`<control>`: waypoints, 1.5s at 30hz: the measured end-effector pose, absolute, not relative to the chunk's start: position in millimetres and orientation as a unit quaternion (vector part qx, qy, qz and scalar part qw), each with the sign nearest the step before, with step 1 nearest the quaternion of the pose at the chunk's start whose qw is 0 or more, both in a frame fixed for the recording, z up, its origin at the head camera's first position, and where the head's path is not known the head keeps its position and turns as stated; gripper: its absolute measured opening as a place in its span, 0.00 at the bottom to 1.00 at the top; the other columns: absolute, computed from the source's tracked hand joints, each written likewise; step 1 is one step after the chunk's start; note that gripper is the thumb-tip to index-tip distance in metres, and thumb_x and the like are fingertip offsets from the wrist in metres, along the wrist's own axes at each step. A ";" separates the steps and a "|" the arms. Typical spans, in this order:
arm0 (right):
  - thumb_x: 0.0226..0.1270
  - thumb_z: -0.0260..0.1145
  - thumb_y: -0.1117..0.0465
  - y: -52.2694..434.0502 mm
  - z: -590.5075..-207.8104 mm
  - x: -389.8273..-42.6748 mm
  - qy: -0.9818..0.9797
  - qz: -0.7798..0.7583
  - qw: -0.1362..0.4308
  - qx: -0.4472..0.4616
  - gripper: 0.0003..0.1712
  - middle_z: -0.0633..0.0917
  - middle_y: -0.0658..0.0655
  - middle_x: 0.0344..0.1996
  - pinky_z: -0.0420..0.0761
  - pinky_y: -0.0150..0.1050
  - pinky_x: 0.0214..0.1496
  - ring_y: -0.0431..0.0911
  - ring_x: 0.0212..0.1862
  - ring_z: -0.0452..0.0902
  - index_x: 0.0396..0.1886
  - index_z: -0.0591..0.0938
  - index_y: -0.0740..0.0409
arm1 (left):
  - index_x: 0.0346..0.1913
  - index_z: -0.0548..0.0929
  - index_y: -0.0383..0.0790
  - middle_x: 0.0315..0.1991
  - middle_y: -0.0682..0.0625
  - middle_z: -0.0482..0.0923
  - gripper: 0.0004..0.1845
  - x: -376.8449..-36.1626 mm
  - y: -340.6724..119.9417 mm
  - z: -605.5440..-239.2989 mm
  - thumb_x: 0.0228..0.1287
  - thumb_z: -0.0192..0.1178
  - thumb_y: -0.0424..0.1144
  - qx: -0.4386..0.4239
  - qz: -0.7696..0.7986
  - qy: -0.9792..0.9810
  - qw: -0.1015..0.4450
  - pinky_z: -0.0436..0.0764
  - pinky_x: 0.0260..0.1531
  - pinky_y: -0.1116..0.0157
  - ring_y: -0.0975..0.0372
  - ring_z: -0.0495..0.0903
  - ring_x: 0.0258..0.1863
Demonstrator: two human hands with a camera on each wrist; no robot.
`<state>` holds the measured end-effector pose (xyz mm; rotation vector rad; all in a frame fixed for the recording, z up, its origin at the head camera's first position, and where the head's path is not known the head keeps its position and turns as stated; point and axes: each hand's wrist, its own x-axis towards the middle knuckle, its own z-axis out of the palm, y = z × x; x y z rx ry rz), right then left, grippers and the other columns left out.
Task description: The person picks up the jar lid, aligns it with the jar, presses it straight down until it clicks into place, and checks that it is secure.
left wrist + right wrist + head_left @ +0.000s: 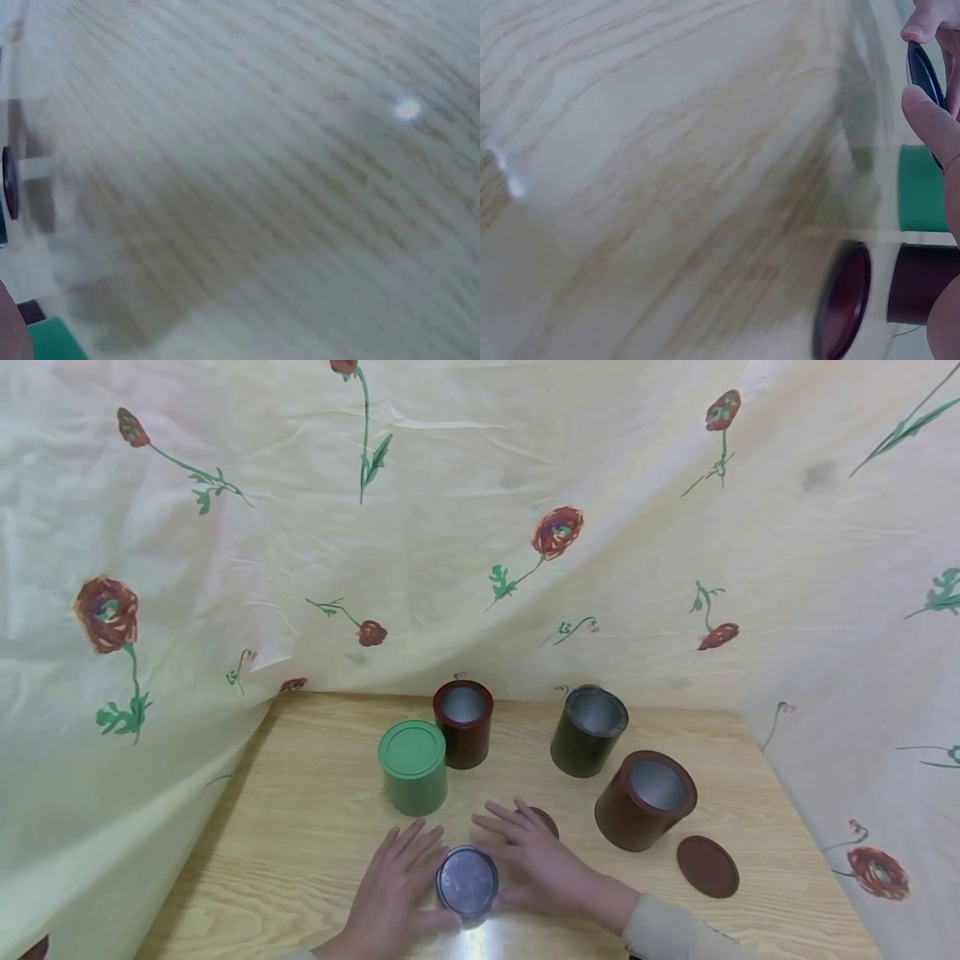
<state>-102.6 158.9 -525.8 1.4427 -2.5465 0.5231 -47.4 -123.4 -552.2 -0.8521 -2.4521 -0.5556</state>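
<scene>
Fingers spread wide, my left hand point(392, 889) and right hand point(538, 860) flank a round dark-grey lid point(467, 882), probably touching it.

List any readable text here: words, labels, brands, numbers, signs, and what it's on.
None readable in any view.
Green canister, black canister, back brown canister, right brown canister: no lettering on visible sides; far sides hidden.
Dark lid, right brown lid: no lettering visible.
Cloth: printed flowers only.

Bare hands point(399, 883); plain sleeve point(667, 927), pale beige
</scene>
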 end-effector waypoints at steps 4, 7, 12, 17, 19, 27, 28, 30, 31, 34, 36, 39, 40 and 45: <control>0.47 0.86 0.39 157.5 -515.4 -105.3 -0.844 0.183 0.107 0.492 0.47 0.76 0.56 0.76 0.65 0.74 0.74 0.60 0.79 0.66 0.67 0.86 0.52 | 0.58 0.91 0.41 0.68 0.45 0.82 0.47 -49.9 -125.9 -540.0 0.33 0.83 0.68 -0.314 -0.212 -0.891 0.249 0.74 0.66 0.37 0.44 0.76 0.72; 0.47 0.87 0.39 157.0 -507.6 -107.0 -0.840 0.185 0.119 0.497 0.46 0.76 0.57 0.76 0.65 0.73 0.75 0.61 0.79 0.67 0.67 0.86 0.51 | 0.58 0.91 0.41 0.69 0.46 0.81 0.48 -52.6 -127.3 -531.4 0.33 0.85 0.67 -0.317 -0.215 -0.890 0.247 0.75 0.67 0.36 0.43 0.75 0.73; 0.47 0.86 0.38 158.5 -496.0 -109.6 -0.838 0.185 0.128 0.498 0.46 0.75 0.58 0.77 0.62 0.71 0.78 0.62 0.79 0.66 0.67 0.86 0.52 | 0.58 0.91 0.42 0.70 0.46 0.81 0.47 -57.8 -128.4 -517.9 0.32 0.86 0.66 -0.323 -0.207 -0.888 0.254 0.74 0.67 0.36 0.44 0.74 0.73; 0.45 0.87 0.37 162.6 -486.1 -113.1 -0.838 0.188 0.136 0.493 0.47 0.74 0.56 0.78 0.61 0.69 0.79 0.61 0.79 0.66 0.66 0.87 0.51 | 0.58 0.91 0.42 0.70 0.45 0.81 0.47 -64.5 -126.4 -504.2 0.31 0.87 0.65 -0.337 -0.214 -0.877 0.266 0.75 0.67 0.36 0.43 0.75 0.73; 0.43 0.88 0.39 164.4 -481.3 -114.2 -0.836 0.193 0.143 0.493 0.48 0.75 0.58 0.77 0.63 0.72 0.77 0.61 0.79 0.66 0.65 0.87 0.52 | 0.57 0.91 0.41 0.69 0.44 0.81 0.47 -68.0 -125.0 -498.4 0.31 0.87 0.64 -0.345 -0.218 -0.871 0.273 0.76 0.66 0.36 0.43 0.75 0.73; 0.43 0.90 0.43 173.3 -460.1 -120.8 -0.828 0.200 0.171 0.495 0.47 0.77 0.61 0.75 0.63 0.73 0.77 0.63 0.78 0.67 0.65 0.87 0.54 | 0.58 0.91 0.38 0.68 0.42 0.82 0.46 -81.8 -118.3 -468.2 0.35 0.88 0.62 -0.357 -0.221 -0.875 0.243 0.72 0.71 0.37 0.42 0.74 0.74; 0.44 0.91 0.44 174.1 -457.5 -121.9 -0.828 0.202 0.169 0.494 0.47 0.76 0.61 0.75 0.63 0.73 0.77 0.63 0.78 0.66 0.66 0.87 0.54 | 0.58 0.91 0.39 0.69 0.43 0.81 0.45 -83.3 -117.9 -463.8 0.36 0.88 0.62 -0.355 -0.218 -0.878 0.235 0.72 0.72 0.37 0.43 0.73 0.75; 0.44 0.91 0.46 175.4 -451.7 -124.3 -0.830 0.207 0.163 0.491 0.47 0.76 0.62 0.75 0.62 0.75 0.76 0.62 0.80 0.64 0.66 0.86 0.54 | 0.58 0.91 0.39 0.70 0.43 0.80 0.44 -87.2 -117.2 -455.1 0.38 0.87 0.63 -0.355 -0.210 -0.883 0.223 0.71 0.72 0.37 0.44 0.72 0.75; 0.44 0.91 0.46 176.3 -448.7 -125.6 -0.832 0.209 0.160 0.488 0.47 0.75 0.61 0.76 0.60 0.74 0.77 0.61 0.81 0.62 0.66 0.86 0.54 | 0.58 0.91 0.39 0.71 0.43 0.79 0.44 -89.5 -116.8 -451.0 0.39 0.87 0.63 -0.356 -0.205 -0.885 0.219 0.71 0.72 0.37 0.44 0.72 0.76; 0.43 0.91 0.47 178.9 -439.2 -130.3 -0.835 0.213 0.163 0.481 0.48 0.74 0.62 0.76 0.58 0.72 0.79 0.60 0.82 0.61 0.67 0.86 0.55 | 0.59 0.91 0.39 0.72 0.43 0.78 0.43 -98.2 -114.9 -439.3 0.41 0.86 0.63 -0.364 -0.199 -0.884 0.214 0.71 0.72 0.37 0.45 0.71 0.77; 0.43 0.91 0.47 180.9 -433.3 -134.2 -0.836 0.210 0.171 0.477 0.48 0.74 0.61 0.77 0.56 0.71 0.81 0.59 0.82 0.60 0.67 0.86 0.55 | 0.60 0.90 0.38 0.72 0.42 0.78 0.44 -105.5 -113.3 -433.1 0.40 0.86 0.62 -0.372 -0.200 -0.881 0.213 0.71 0.73 0.37 0.44 0.70 0.77; 0.42 0.91 0.48 183.7 -426.0 -140.0 -0.835 0.209 0.186 0.473 0.49 0.73 0.60 0.78 0.54 0.69 0.82 0.61 0.81 0.61 0.67 0.86 0.56 | 0.62 0.89 0.38 0.73 0.42 0.78 0.46 -116.1 -110.9 -424.5 0.41 0.86 0.62 -0.380 -0.202 -0.879 0.207 0.69 0.74 0.38 0.45 0.69 0.78; 0.41 0.91 0.48 184.6 -424.2 -141.9 -0.834 0.208 0.192 0.473 0.49 0.73 0.61 0.78 0.54 0.69 0.83 0.62 0.81 0.62 0.67 0.86 0.57 | 0.63 0.89 0.38 0.73 0.41 0.78 0.46 -119.4 -110.1 -421.8 0.41 0.87 0.61 -0.383 -0.204 -0.878 0.203 0.69 0.74 0.38 0.45 0.69 0.78; 0.40 0.92 0.48 190.4 -417.4 -149.6 -0.835 0.207 0.207 0.467 0.49 0.74 0.63 0.77 0.51 0.67 0.84 0.64 0.81 0.62 0.65 0.87 0.59 | 0.64 0.88 0.40 0.74 0.44 0.77 0.46 -136.4 -104.5 -410.5 0.42 0.86 0.62 -0.395 -0.198 -0.877 0.187 0.65 0.77 0.39 0.46 0.68 0.79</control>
